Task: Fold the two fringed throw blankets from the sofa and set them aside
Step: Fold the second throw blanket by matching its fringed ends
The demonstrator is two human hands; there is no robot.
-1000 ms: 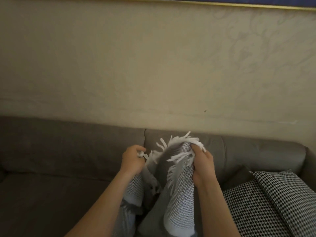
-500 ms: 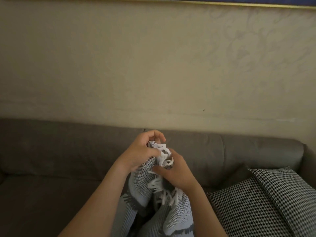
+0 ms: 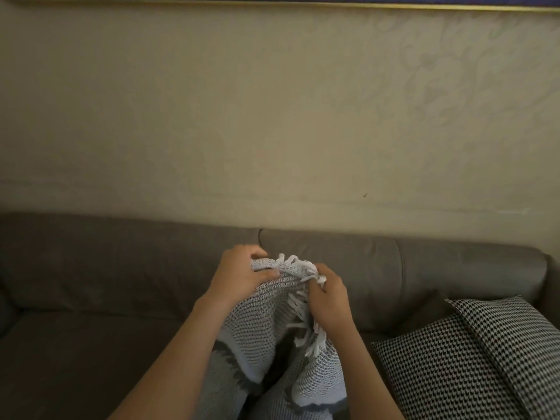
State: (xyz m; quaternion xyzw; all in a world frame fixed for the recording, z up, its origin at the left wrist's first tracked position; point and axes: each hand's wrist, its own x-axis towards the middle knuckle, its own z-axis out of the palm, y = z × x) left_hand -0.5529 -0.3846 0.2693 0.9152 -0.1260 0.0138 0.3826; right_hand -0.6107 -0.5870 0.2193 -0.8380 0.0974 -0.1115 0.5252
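Observation:
A grey-and-white woven throw blanket [image 3: 266, 331] with white fringe hangs bunched in front of me, over the brown sofa [image 3: 106, 286]. My left hand [image 3: 242, 275] grips its top edge at the left, fingers curled over the cloth. My right hand [image 3: 327, 301] pinches the fringed edge just to the right. The two hands are close together, holding the edge raised, and the rest of the blanket drops out of the bottom of the view. I see only this one blanket.
Two black-and-white houndstooth cushions [image 3: 472, 359] lean at the sofa's right end. The sofa's seat [image 3: 75, 359] stretches to the left. A beige wall [image 3: 272, 116] rises behind the backrest, with a gold-edged frame at the very top.
My hands came together on the fringed edge, then spread slightly apart along it. The left hand now holds the top edge flatter and the fringe sticks up between the hands.

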